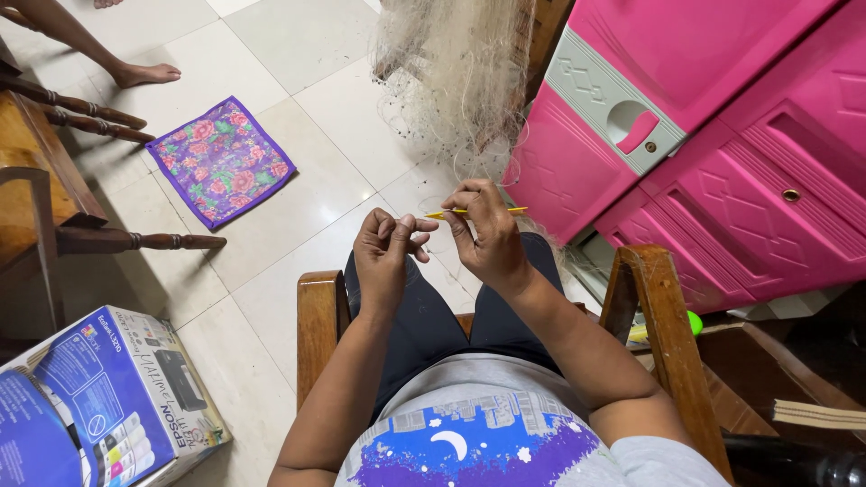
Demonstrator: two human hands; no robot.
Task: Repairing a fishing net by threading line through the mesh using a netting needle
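Between both hands, yellow needle [475,212] level, crosswise

floral purple cloth [222,160] on floor | printer box [108,401] | pink cabinet [722,135]

At the lower left of the frame you have one package: a rectangular cardboard printer box [108,401], standing on the pale tiled floor just beside the wooden chair's left arm. Its near faces are deep blue with white line drawings and a row of small coloured squares; its upper face is white with a dark picture of a printer.
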